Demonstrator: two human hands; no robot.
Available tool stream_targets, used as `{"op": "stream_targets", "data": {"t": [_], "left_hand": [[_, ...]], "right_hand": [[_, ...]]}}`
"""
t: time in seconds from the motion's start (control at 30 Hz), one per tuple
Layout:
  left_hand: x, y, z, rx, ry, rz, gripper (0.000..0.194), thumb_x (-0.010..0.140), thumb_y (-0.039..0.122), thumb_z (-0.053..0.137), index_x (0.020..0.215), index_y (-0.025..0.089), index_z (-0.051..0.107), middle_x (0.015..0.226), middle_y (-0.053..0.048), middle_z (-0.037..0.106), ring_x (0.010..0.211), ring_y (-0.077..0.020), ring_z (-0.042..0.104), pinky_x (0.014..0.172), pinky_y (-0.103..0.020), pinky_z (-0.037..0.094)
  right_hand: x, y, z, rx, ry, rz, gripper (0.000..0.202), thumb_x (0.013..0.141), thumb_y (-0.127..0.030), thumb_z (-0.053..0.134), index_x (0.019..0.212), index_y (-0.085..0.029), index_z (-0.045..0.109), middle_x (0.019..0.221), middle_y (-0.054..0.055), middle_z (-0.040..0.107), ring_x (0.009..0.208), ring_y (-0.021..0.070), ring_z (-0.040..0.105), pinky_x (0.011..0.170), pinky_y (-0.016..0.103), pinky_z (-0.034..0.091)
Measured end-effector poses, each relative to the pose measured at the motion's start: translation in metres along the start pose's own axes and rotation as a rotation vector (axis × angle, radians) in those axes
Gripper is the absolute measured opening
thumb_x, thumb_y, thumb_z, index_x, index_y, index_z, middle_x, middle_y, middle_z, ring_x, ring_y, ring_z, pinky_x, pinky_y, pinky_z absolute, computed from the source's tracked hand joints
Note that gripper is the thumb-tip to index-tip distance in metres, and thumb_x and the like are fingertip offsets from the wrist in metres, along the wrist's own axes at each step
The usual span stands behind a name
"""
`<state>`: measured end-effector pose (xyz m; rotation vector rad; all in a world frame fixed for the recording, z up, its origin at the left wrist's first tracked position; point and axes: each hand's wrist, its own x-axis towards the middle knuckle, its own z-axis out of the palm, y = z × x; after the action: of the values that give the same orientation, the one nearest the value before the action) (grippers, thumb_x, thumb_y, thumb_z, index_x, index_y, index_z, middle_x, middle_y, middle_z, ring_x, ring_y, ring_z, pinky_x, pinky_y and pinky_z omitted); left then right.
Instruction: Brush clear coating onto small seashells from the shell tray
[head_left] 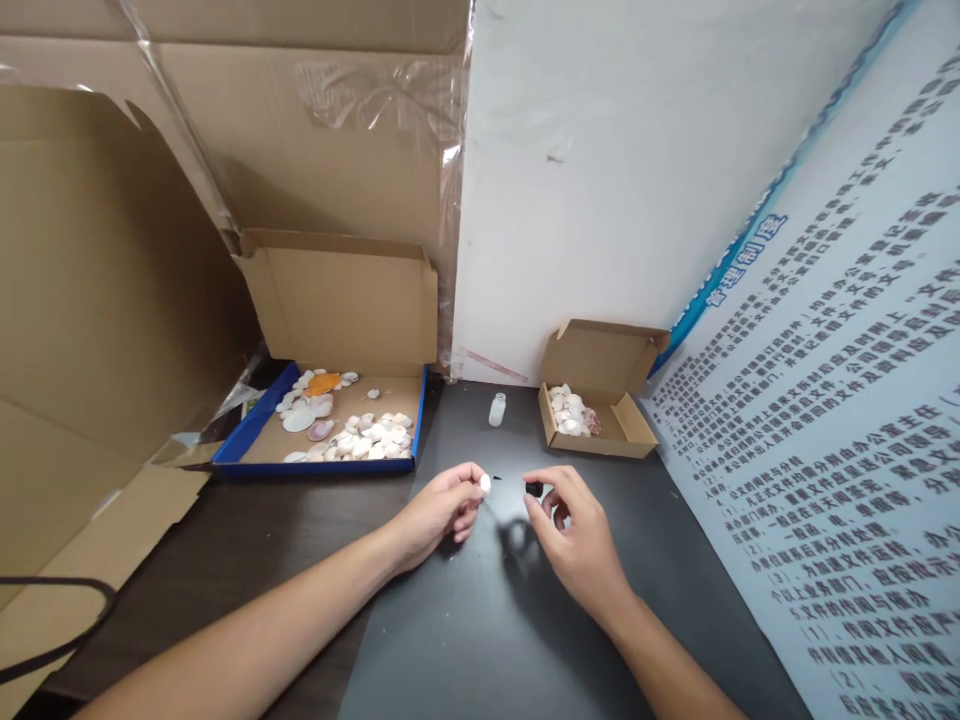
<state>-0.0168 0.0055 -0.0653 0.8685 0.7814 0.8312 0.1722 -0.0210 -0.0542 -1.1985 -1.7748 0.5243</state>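
Note:
My left hand [448, 503] pinches a small white shell [485, 485] between thumb and fingertips, above the dark mat. Facing it, my right hand [571, 515] grips a small black bottle cap [533, 489] between thumb and index finger. Between the two hands shows a small dark tip [497, 477], close to the shell; whether it joins the cap by a thin stem, I cannot tell. Beyond the hands, a small whitish bottle [496, 410] stands upright with no cap on its neck.
On the left lies an open blue-sided box [315, 467] with many shells. An open brown cardboard box [606, 445] with white and pinkish shells stands at the right. Cardboard panels, a white board [600, 200] and a printed poster [840, 400] enclose the table. A black cable [105, 605] loops at left.

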Motion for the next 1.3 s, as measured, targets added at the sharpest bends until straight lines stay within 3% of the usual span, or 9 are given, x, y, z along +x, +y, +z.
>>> {"op": "stream_targets", "data": {"t": [0.37,0.53,0.67,0.8,0.9,1.17,1.3], "left_hand": [[-0.0004,-0.0008,-0.0002,0.067,-0.039,0.039,0.022,0.077,0.029,0.064,0.080,0.020,0.044,0.054,0.011,0.034,0.041,-0.0041,0.026,0.040,-0.017,0.025],[-0.0008,-0.0012,0.0007,0.069,-0.032,0.052,0.021,0.077,0.028,0.063,0.079,0.021,0.043,0.054,0.011,0.034,0.041,-0.0039,0.026,0.041,-0.017,0.026],[-0.0011,-0.0011,0.0012,0.080,-0.028,0.048,0.019,0.076,0.026,0.063,0.081,0.020,0.045,0.055,0.010,0.035,0.041,-0.0038,0.026,0.041,-0.017,0.026],[-0.0007,-0.0015,0.0005,0.097,-0.024,0.060,0.019,0.075,0.028,0.063,0.080,0.020,0.047,0.058,0.010,0.037,0.041,-0.0030,0.028,0.041,-0.017,0.027],[-0.0001,-0.0022,-0.0001,0.104,-0.027,0.072,0.020,0.075,0.028,0.064,0.080,0.020,0.047,0.059,0.010,0.038,0.041,-0.0029,0.028,0.041,-0.017,0.027],[-0.0009,-0.0022,0.0013,0.133,-0.017,0.095,0.022,0.076,0.031,0.064,0.080,0.020,0.046,0.060,0.010,0.039,0.041,-0.0028,0.027,0.041,-0.017,0.025],[-0.0004,-0.0031,0.0001,0.147,-0.040,0.102,0.026,0.077,0.036,0.066,0.082,0.020,0.046,0.061,0.010,0.038,0.041,-0.0024,0.027,0.041,-0.018,0.025]], "right_hand": [[-0.0009,-0.0024,-0.0017,0.089,-0.020,0.026,0.015,0.089,-0.024,0.054,0.102,-0.021,0.062,0.075,0.000,0.052,0.058,0.0118,0.049,0.054,0.023,0.043],[-0.0022,-0.0067,-0.0027,0.059,-0.007,-0.023,0.016,0.088,-0.020,0.055,0.101,-0.022,0.063,0.084,0.002,0.054,0.059,0.0117,0.050,0.053,0.024,0.043],[-0.0026,-0.0085,-0.0026,0.055,-0.039,-0.031,0.016,0.087,-0.020,0.056,0.100,-0.021,0.064,0.081,0.001,0.054,0.058,0.0115,0.050,0.053,0.024,0.043],[-0.0018,-0.0065,-0.0022,0.010,0.051,0.043,0.013,0.087,-0.023,0.057,0.098,-0.020,0.063,0.073,-0.001,0.051,0.054,0.0108,0.048,0.052,0.023,0.041],[-0.0013,-0.0055,-0.0025,0.049,0.023,0.034,0.013,0.088,-0.025,0.057,0.098,-0.020,0.062,0.068,-0.003,0.048,0.053,0.0112,0.048,0.051,0.023,0.042],[-0.0021,-0.0089,-0.0046,0.061,0.005,-0.066,0.016,0.085,-0.018,0.057,0.099,-0.022,0.063,0.077,0.000,0.051,0.056,0.0115,0.050,0.051,0.023,0.043],[0.0003,-0.0072,-0.0067,0.052,0.027,-0.012,0.015,0.085,-0.021,0.058,0.098,-0.021,0.064,0.074,-0.001,0.050,0.055,0.0113,0.049,0.050,0.023,0.042]]}}
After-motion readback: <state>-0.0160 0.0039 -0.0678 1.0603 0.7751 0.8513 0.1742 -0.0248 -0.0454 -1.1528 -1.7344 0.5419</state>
